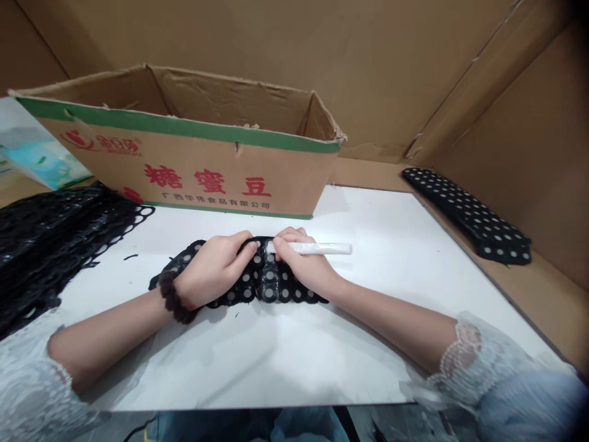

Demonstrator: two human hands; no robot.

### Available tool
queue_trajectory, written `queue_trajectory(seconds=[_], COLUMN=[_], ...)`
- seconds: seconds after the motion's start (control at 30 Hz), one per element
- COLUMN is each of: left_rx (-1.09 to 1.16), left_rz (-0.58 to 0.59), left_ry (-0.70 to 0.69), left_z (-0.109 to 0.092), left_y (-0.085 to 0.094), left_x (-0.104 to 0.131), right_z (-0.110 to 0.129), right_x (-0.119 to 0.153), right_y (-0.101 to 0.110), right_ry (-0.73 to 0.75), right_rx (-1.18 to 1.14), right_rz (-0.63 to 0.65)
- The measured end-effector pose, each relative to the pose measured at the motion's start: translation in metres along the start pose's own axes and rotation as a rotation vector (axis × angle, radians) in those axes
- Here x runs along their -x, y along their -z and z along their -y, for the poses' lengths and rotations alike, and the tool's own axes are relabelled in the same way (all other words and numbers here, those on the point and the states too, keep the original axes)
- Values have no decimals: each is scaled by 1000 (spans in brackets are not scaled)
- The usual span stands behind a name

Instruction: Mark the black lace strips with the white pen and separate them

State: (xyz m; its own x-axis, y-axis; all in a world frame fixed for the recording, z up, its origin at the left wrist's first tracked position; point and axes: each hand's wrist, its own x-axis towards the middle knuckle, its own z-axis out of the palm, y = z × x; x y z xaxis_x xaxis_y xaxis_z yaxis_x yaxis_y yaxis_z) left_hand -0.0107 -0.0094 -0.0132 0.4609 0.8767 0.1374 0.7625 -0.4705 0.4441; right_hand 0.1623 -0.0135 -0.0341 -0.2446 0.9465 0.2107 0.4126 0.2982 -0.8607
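A black piece with rows of pale round dots [270,276], apparently fabric, lies across the white board in front of me. A glossy strip runs down its middle. My left hand [218,267] grips its left part, the thumb pressed on top near the upper edge and the other fingers mostly hidden. My right hand [306,261] rests over the right part and pinches a slim white pen-like tool [324,248]. The tool's left end is at the glossy strip, while its long end points right. I cannot make out its exact kind.
Behind my hands stands an open cardboard box [221,166] with a green rim. Black netted material [69,239] is heaped at left. A folded black dotted piece [464,215] lies at right beside the cardboard wall [538,147]. Small black scraps dot the white board [285,356].
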Motion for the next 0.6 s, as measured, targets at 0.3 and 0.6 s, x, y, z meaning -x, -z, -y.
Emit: queue_trajectory(seconds=[0.3, 0.6], left_rx=[-272, -115], left_rz=[-62, 106], left_ry=[-59, -157], left_z=[-15, 19], left_y=[-6, 17], left_x=[11, -9], right_z=[7, -2], right_x=[3, 1], right_y=[-4, 8], right_ry=[64, -26], right_rx=[170, -119], right_rz=[-49, -48])
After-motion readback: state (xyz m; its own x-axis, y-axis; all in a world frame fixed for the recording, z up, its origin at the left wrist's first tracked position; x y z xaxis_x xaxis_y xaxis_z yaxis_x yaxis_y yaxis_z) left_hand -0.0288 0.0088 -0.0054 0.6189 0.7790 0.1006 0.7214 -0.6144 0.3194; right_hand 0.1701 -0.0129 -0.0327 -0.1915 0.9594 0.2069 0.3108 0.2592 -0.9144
